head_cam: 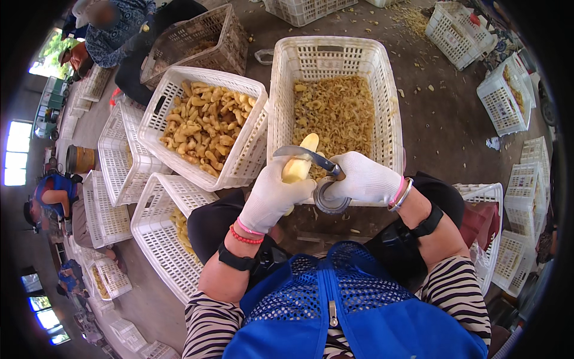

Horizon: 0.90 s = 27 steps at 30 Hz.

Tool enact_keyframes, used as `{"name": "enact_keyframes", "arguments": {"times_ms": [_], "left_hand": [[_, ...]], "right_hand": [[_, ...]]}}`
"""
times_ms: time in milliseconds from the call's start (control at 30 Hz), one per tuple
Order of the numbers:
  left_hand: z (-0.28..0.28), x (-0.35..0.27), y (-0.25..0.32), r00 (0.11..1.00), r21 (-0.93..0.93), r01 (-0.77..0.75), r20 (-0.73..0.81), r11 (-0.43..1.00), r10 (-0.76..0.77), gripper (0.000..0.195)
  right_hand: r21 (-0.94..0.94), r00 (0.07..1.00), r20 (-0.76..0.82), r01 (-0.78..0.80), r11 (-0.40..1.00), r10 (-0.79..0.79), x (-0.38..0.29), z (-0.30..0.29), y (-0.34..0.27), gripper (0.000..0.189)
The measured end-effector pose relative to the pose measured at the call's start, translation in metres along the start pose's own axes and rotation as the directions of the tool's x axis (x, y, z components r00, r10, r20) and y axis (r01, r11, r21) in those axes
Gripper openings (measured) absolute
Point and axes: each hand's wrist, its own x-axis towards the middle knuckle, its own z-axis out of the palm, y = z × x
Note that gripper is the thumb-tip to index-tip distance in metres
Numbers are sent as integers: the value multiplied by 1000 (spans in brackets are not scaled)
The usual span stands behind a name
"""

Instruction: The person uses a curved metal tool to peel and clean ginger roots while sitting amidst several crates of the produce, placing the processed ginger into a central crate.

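Observation:
In its white knit glove, my left hand [269, 193] grips a peeled piece of ginger root [298, 168], pale yellow with a knobbed tip pointing up. My right hand [363, 177], gloved the same way, holds a knife with a curved blade [314, 157] that lies across the ginger. Part of its handle is hidden by the glove. A grey ring-shaped thing [332, 196] hangs at the fingers of my right hand; what it is I cannot tell. Beneath both hands stands a white plastic crate [274, 89] with a layer of ginger peelings [341, 114] inside.
To the left, a tilted white crate [154, 130] holds unpeeled-looking ginger roots [206, 123]. Below it, another crate [152, 233] contains pale ginger pieces [181, 229]. A brown-stained crate [224, 45] stands beyond, beside a seated person [116, 40]. More crates [504, 101] line the right side.

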Motion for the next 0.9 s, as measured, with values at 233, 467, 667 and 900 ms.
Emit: {"name": "enact_keyframes", "arguments": {"times_ms": [233,467,667,900], "left_hand": [[-7,5,-9,949,-461,275,270,844,-161,46],[-7,4,-16,990,8,-33,139,999,32,56],[-4,6,-11,996,65,-83,50,994,80,56],[-5,1,-2,994,-15,-46,94,999,47,51]], "right_hand": [[-17,999,-28,-37,999,36,-6,-8,-3,40],[-109,931,-334,118,987,-148,-16,-11,-1,26],[-537,864,-343,142,832,-368,-15,18,8,23],[-648,829,-352,118,752,-433,-15,19,6,15]]}}
